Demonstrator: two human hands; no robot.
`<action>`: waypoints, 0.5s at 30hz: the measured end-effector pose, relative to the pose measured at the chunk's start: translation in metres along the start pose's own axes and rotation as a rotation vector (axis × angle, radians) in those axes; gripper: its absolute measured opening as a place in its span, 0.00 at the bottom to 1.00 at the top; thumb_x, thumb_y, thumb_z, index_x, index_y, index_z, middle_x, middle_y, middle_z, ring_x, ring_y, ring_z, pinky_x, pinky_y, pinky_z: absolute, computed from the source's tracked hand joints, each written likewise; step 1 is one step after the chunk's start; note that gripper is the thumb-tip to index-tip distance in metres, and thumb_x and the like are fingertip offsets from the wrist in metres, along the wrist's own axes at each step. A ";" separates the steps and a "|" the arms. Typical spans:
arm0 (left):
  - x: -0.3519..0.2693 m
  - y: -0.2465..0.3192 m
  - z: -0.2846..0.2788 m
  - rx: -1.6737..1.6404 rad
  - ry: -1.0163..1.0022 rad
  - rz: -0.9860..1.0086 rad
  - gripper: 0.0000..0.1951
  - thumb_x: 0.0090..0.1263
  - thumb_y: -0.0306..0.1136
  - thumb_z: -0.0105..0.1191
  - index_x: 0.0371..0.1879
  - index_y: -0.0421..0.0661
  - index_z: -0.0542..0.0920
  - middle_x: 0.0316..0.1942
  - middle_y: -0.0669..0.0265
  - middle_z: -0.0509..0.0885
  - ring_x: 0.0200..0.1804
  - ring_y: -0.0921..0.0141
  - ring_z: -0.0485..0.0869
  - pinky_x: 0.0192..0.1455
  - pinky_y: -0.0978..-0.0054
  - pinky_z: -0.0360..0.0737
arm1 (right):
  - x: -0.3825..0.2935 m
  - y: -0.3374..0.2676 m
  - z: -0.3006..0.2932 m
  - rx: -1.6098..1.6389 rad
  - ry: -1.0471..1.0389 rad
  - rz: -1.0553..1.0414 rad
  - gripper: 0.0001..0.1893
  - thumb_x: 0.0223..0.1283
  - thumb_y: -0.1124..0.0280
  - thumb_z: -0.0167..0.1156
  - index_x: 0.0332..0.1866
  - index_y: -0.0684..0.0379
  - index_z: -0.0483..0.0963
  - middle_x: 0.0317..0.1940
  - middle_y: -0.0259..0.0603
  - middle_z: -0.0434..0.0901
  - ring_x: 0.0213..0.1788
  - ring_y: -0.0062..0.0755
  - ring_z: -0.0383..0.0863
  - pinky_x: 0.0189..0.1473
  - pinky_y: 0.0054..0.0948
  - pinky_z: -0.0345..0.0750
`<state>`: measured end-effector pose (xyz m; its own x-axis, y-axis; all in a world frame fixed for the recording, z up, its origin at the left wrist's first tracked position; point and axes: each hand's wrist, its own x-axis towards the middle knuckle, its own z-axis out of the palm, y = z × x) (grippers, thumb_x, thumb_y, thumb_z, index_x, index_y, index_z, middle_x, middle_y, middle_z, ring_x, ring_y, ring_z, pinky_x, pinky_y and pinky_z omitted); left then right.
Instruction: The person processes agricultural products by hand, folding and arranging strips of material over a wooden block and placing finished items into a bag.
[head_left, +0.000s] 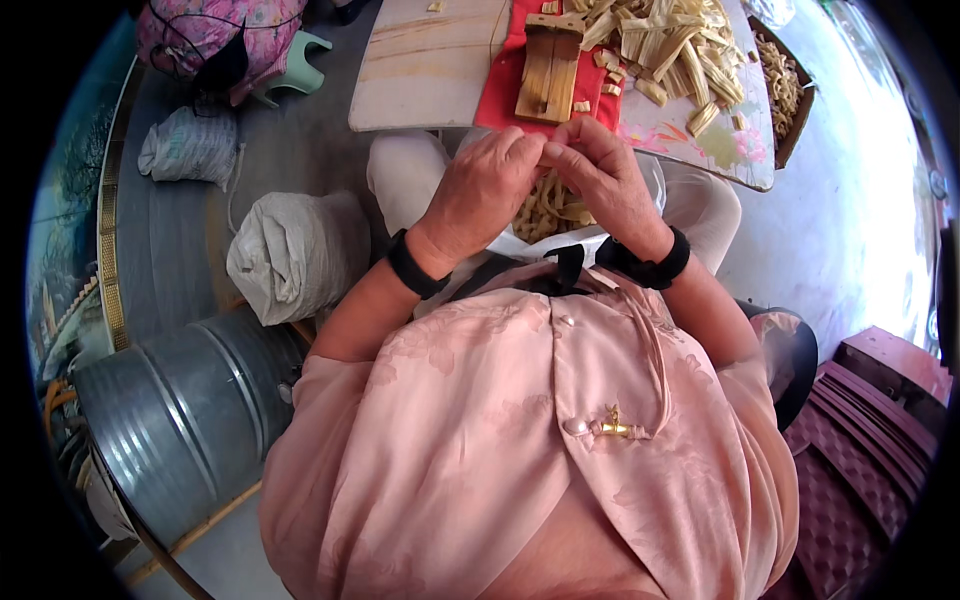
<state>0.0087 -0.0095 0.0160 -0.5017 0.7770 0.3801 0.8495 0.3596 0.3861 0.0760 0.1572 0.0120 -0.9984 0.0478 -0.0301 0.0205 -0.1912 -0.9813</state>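
My left hand (489, 186) and my right hand (609, 174) meet at the fingertips, just off the near edge of a low table (427, 82). Both have fingers curled and pinched together. Anything between them is too small or too covered to make out. Under the hands, a clear plastic bag (656, 184) on my lap holds many curled, pale yellow dried pieces (551, 210). Just beyond my fingers, a wooden block tool (547, 82) lies on a red cloth (499, 90). Small cut pieces (611, 88) are scattered beside it.
Flat dried strips (675, 45) are heaped on the table's right side. Past that side sits a box (784, 90) of curled pieces. On the left are white woven sacks (289, 255), a metal drum (187, 420) and a green plastic stool (304, 64). Maroon padded panels (840, 480) stand at right.
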 end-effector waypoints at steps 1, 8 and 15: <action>-0.002 -0.004 0.002 0.057 -0.035 0.008 0.10 0.60 0.25 0.54 0.41 0.43 0.76 0.35 0.62 0.77 0.40 0.59 0.79 0.43 0.61 0.76 | 0.000 0.002 -0.002 0.028 -0.017 0.049 0.07 0.66 0.71 0.58 0.39 0.62 0.70 0.32 0.26 0.74 0.35 0.11 0.70 0.35 0.16 0.70; 0.002 -0.072 0.005 0.282 0.098 0.293 0.10 0.62 0.34 0.54 0.40 0.49 0.74 0.31 0.67 0.74 0.36 0.66 0.78 0.38 0.69 0.75 | 0.000 0.004 0.017 -0.071 -0.026 -0.052 0.07 0.64 0.74 0.59 0.42 0.63 0.70 0.30 0.29 0.73 0.32 0.13 0.69 0.34 0.20 0.71; 0.025 -0.062 0.013 -0.794 -0.040 -0.239 0.09 0.75 0.34 0.48 0.48 0.45 0.72 0.29 0.72 0.72 0.26 0.76 0.72 0.32 0.80 0.72 | 0.024 -0.004 -0.012 -0.441 0.180 -0.181 0.07 0.64 0.72 0.60 0.39 0.64 0.72 0.21 0.31 0.73 0.25 0.15 0.69 0.28 0.21 0.69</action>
<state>-0.0547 -0.0056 -0.0095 -0.6351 0.7492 0.1880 0.3450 0.0574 0.9369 0.0523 0.1708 0.0128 -0.9639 0.2176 0.1533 -0.0924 0.2663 -0.9594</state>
